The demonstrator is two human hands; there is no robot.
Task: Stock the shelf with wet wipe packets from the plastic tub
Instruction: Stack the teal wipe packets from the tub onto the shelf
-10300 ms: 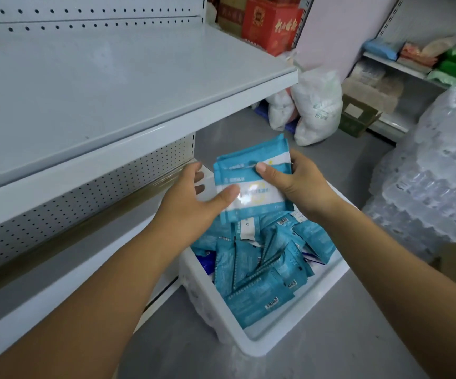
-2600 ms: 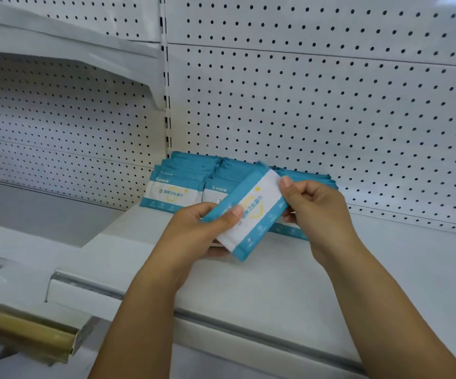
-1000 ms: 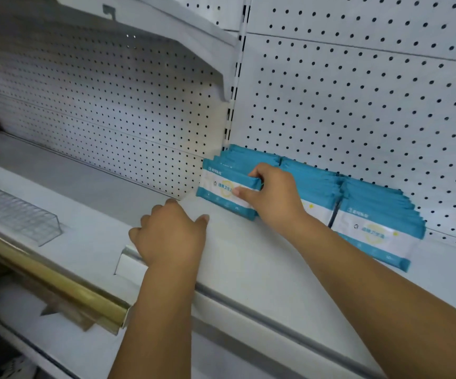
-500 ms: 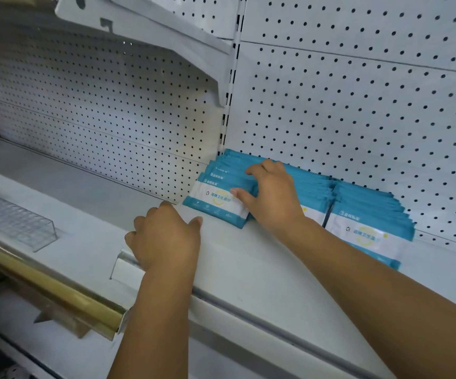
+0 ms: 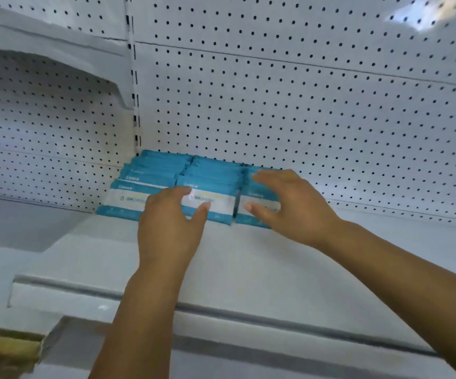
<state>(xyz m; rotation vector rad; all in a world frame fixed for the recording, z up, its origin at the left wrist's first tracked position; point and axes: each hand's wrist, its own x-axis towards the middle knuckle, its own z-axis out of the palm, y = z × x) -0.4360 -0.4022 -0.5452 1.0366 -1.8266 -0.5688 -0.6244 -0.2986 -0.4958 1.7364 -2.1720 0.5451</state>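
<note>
From the head camera, looking onto a white shelf [image 5: 248, 263] backed by a pegboard panel [image 5: 317, 105]. Against that panel, at the left end beside the slotted upright [image 5: 135, 110], three rows of teal-and-white wet wipe packets [image 5: 153, 173], set on edge, leaning back, packed side by side. In front of the middle row, the left hand [image 5: 171, 225], with fairly straight fingers, fingertips and thumb at the face of the front packet, gripping nothing. Over the right row, the right hand [image 5: 292, 206], spread and relaxed, likewise holding nothing; hard to tell through the blur whether touching the packets or just above them. No plastic tub anywhere in view. Judged as a squaring-up step: pressing the rows back and level rather than adding to them. Plenty of bare shelf to the right, so stocking probably far from finished. Next, most likely, a turn down to the tub for another handful, then setting it in front of a row or starting a fourth to the right, faces outward, without tipping the leaning rows forward.
</note>
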